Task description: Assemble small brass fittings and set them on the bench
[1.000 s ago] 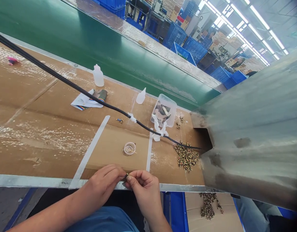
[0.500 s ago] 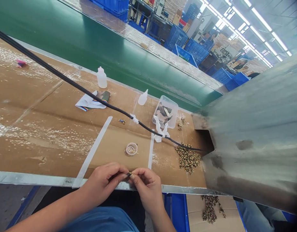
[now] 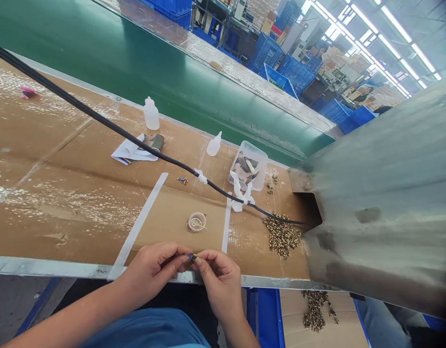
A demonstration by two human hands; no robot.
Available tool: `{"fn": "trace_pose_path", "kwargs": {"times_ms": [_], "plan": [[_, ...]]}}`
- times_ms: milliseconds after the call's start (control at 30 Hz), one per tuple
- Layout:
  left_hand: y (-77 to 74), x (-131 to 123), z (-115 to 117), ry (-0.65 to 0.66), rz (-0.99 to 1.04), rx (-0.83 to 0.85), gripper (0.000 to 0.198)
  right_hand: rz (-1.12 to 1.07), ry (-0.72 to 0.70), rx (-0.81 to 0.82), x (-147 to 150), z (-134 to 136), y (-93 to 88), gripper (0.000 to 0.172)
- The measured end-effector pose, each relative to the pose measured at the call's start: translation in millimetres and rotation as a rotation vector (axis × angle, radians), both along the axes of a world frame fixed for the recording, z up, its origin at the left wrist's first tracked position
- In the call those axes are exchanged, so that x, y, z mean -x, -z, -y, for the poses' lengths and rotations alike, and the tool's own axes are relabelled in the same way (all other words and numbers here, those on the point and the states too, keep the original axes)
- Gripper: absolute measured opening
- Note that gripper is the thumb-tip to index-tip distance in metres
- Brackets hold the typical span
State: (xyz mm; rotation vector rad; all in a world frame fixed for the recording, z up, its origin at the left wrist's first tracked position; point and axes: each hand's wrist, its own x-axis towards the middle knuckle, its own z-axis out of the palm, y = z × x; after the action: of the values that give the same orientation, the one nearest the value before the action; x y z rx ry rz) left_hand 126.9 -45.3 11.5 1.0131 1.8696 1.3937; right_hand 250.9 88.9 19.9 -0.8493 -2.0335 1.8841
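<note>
Between my fingertips, at the table's front edge, is a small blue and gold-black piece [image 3: 192,257]; its exact kind is too small to make out. My left hand [image 3: 158,265] pinches its blue end, and my right hand [image 3: 220,271] pinches the dark gold end. Just beyond my hands a small round clear cup [image 3: 196,222] with a thin pale stick in it stands on the cardboard. A similar small blue and gold piece [image 3: 182,180] lies farther back. To the right sits a pile of small gold and black pieces [image 3: 282,235].
A black cable [image 3: 99,118] crosses above the table. Two white squeeze bottles [image 3: 151,114], a folded cloth [image 3: 136,149] and a clear plastic box [image 3: 257,166] stand toward the green belt [image 3: 208,87]. A large metal panel [image 3: 382,203] bounds the right. More pieces [image 3: 314,311] lie below.
The small piece has turned slightly between my fingers, and more of its blue end shows. Both hands stay at nearly the same place; the view has shifted a little.
</note>
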Motion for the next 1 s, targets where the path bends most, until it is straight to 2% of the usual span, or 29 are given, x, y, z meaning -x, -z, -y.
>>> {"fn": "trace_pose_path", "kwargs": {"times_ms": [100,200,433,533,633,767,833,933,1000], "plan": [[0.3,-1.5,-0.6,0.004,0.058,0.039,0.020,0.012,0.005,-0.020,0.2,-0.8,-1.0,0.016],[-1.6,-2.5,-0.2,0.015,0.014,0.062,0.021,0.028,0.007,-0.009,0.3,-0.2,-2.7,0.017],[3.8,-6.2,4.0,-0.021,-0.216,-0.053,0.016,0.029,0.048,0.278,2.4,4.3,-4.9,0.025],[9.7,-9.0,6.0,-0.040,-0.331,-0.115,0.015,0.040,0.034,0.311,2.7,3.4,-6.9,0.026],[13.1,-9.8,6.4,-0.034,-0.377,-0.140,0.017,0.067,-0.009,0.186,1.7,0.6,-10.5,0.020],[12.7,-7.5,5.5,0.004,-0.303,-0.079,0.016,0.068,-0.097,-0.229,1.3,-4.1,-17.3,0.016],[10.7,-6.0,5.4,0.019,-0.258,-0.062,0.015,0.047,-0.141,-0.347,2.1,-6.1,-20.2,0.016],[6.8,-4.2,5.6,0.032,-0.228,-0.059,0.016,0.045,-0.182,-0.376,4.0,-8.6,-21.7,0.016],[4.9,-3.6,5.9,0.041,-0.224,-0.052,0.016,0.072,-0.175,-0.298,5.1,-10.2,-20.7,0.015]]}}
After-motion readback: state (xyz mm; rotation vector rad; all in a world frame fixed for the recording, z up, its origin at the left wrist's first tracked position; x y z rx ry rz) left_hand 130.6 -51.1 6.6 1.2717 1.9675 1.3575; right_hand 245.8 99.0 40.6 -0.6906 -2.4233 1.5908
